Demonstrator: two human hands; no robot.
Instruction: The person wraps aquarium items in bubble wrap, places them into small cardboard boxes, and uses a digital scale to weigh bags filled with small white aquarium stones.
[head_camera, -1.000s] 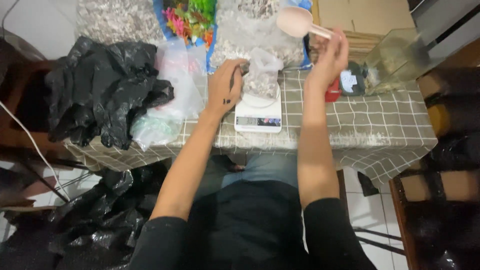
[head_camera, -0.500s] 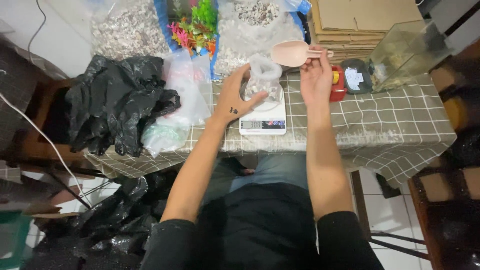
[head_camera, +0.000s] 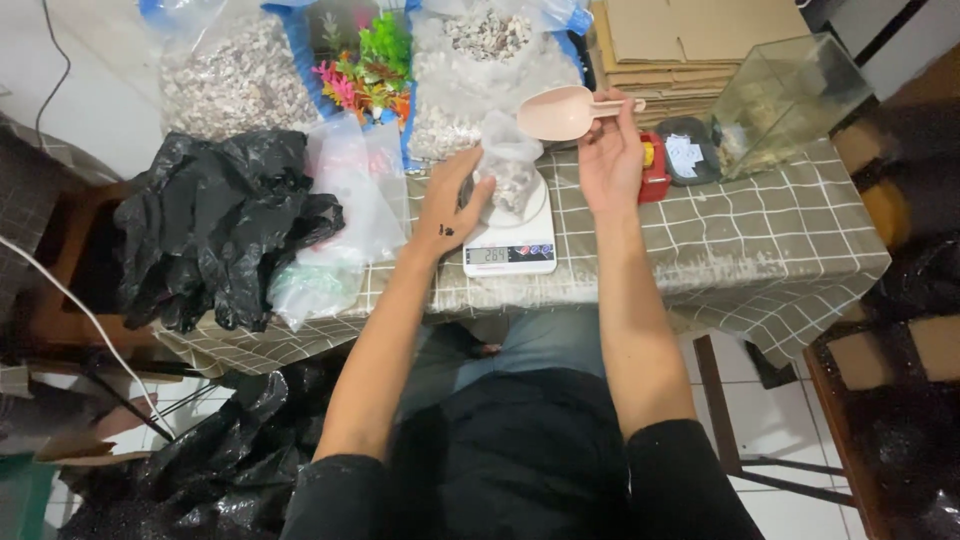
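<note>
- Pink plastic scoop (head_camera: 562, 110), held by its handle in the right hand (head_camera: 610, 160), whose fingers are closed around that handle; the bowl of the scoop hangs just above the mouth of a small clear bag (head_camera: 508, 165).
- Left hand (head_camera: 455, 195) grips the near side of the small clear bag, fingers curled on its plastic, holding it upright.
- That bag holds pale gravel and stands on a white kitchen scale (head_camera: 510, 240), whose display faces the person.
- Scale sits on the counter (head_camera: 740, 250), which is covered with a grey checked cloth, roughly in the middle of its near part.
- Behind the scale lie two large clear sacks of gravel (head_camera: 235, 80), with bright plastic aquarium plants (head_camera: 365, 65) between them.
- Left of the scale are a stack of clear bags (head_camera: 350, 195) and a heap of black plastic bags (head_camera: 215, 235).
- Right of the scale stand a small red item (head_camera: 655, 165), a dark tub (head_camera: 690, 150) and a glass tank (head_camera: 790, 100), with flat cardboard (head_camera: 690, 45) behind.
</note>
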